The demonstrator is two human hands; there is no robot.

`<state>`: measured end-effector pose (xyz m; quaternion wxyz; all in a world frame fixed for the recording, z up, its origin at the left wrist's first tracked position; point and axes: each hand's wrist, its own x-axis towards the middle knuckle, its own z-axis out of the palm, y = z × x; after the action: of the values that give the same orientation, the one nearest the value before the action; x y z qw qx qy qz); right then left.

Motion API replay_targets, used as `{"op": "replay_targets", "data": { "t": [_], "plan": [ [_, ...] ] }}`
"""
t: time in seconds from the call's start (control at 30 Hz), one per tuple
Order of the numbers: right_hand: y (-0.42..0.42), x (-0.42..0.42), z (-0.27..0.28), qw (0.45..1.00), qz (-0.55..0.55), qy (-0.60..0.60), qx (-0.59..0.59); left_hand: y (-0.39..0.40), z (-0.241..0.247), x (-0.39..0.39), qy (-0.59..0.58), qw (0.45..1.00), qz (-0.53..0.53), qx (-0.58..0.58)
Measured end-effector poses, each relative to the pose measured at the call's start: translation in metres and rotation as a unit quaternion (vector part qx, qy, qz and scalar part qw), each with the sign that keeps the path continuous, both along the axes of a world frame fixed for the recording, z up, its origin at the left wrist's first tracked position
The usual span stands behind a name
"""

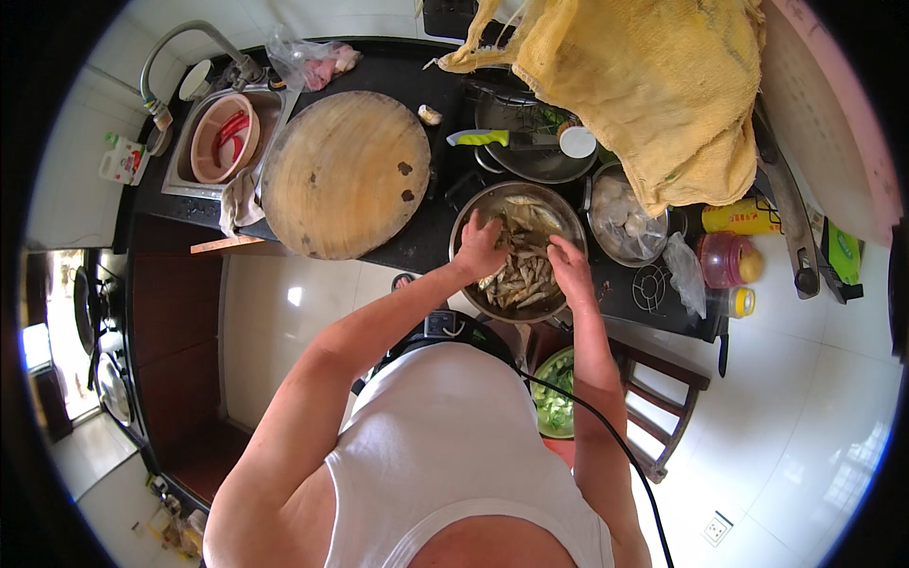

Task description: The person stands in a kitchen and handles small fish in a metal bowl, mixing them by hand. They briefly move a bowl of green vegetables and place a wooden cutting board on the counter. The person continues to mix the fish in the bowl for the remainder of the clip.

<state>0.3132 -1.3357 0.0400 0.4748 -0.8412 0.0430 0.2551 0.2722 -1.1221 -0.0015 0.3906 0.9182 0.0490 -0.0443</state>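
A round metal pan holds many small fish in a little liquid, with a few paler, larger ones at its far side. My left hand is inside the pan on the left, fingers spread and fingertips down by the fish; whether it grips one is not clear. Over the right rim comes my right hand, its fingers curved and apart, with nothing visible in them.
Left are a round wooden chopping board and a sink with red chillies in a pink basin. A knife lies across a wok. A pot stands right; a yellow cloth hangs above.
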Motion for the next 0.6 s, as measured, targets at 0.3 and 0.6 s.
{"op": "replay_targets", "data": {
  "t": [0.3,0.6],
  "plan": [
    [0.006,-0.006,-0.106,0.915,-0.185,0.227,0.277,-0.032,-0.012,0.011,0.261,0.915,0.15,-0.27],
    [0.041,-0.006,-0.049,0.913,-0.203,0.139,0.326,-0.029,-0.021,0.021,0.151,0.836,0.114,-0.515]
  ]
}}
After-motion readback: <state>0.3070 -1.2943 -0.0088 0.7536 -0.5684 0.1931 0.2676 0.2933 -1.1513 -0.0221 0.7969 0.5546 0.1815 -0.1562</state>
